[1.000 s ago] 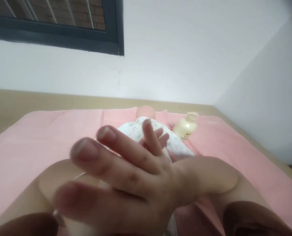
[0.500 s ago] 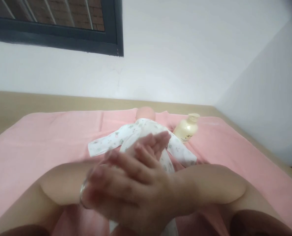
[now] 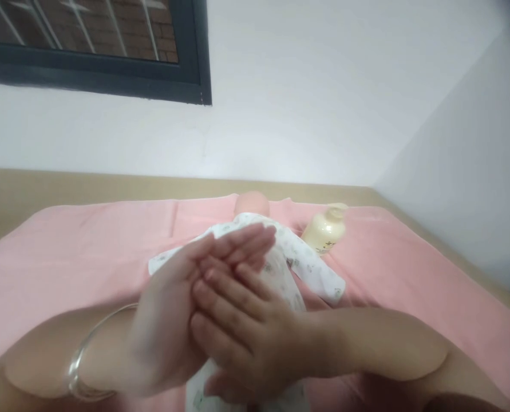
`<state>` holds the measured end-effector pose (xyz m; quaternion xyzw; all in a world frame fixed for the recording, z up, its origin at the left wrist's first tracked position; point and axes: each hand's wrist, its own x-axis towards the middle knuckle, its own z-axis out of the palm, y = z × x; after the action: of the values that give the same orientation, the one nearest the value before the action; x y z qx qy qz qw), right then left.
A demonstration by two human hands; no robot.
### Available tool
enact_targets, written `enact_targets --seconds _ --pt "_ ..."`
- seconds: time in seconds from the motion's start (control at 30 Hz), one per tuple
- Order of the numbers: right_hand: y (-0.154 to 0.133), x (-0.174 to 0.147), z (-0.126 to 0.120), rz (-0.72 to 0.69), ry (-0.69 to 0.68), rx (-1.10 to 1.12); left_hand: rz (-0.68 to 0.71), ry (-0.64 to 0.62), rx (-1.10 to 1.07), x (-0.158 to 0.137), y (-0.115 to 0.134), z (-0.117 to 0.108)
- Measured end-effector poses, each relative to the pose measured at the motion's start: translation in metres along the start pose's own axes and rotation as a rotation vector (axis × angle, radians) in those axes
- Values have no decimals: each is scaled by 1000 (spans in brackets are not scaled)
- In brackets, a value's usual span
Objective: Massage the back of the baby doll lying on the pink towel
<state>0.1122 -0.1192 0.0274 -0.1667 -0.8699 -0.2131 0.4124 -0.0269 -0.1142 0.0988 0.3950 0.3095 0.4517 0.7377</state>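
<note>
Since the earlier frame, the left hand (image 3: pixel 166 323) has swung outward from behind the right hand (image 3: pixel 259 332), exposing its wrist and bracelet (image 3: pixel 76 369). Both hands are raised on the near side of the clothed figure (image 3: pixel 283 277), overlapping its torso in view; contact with it cannot be determined. Left hand: unclenched, fingers extended together, palm turned toward the right hand. Right hand: likewise unclenched, fingers lying across the left palm.

Clothed figure: lying on a pink sheet (image 3: pixel 413 269), head (image 3: pixel 252 203) at the far end, white patterned sleeves (image 3: pixel 321 277) spread to both sides. Pump bottle (image 3: pixel 325 232), pale yellow: just beside the figure, to its right as viewed, near the sleeve. Tan surface (image 3: pixel 31 186): beyond the figure's head. White wall (image 3: pixel 301 97): behind the figure. Dark-framed window (image 3: pixel 192 63): above and left of the figure.
</note>
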Motion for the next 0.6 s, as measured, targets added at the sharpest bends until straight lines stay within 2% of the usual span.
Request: enact_targets --seconds 0.07,0.13,0.23,0.3,0.37,0.47,0.6 --pt "4 -5 0 -103 -18 32 80 33 62 9 4 -7" --pt "17 -11 0 -104 -63 37 218 85 195 21 2 -16" --pt "39 -21 4 131 -146 70 383 148 343 43 -15 -35" --pt "49 -27 11 311 -192 110 438 193 395 57 -32 -51" --pt "56 -32 19 427 -260 154 469 206 488 69 -48 -68" --pt "69 -39 28 483 -337 222 539 125 694 82 -66 -91" --pt "99 -48 33 463 -423 258 590 54 986 92 -76 -108"
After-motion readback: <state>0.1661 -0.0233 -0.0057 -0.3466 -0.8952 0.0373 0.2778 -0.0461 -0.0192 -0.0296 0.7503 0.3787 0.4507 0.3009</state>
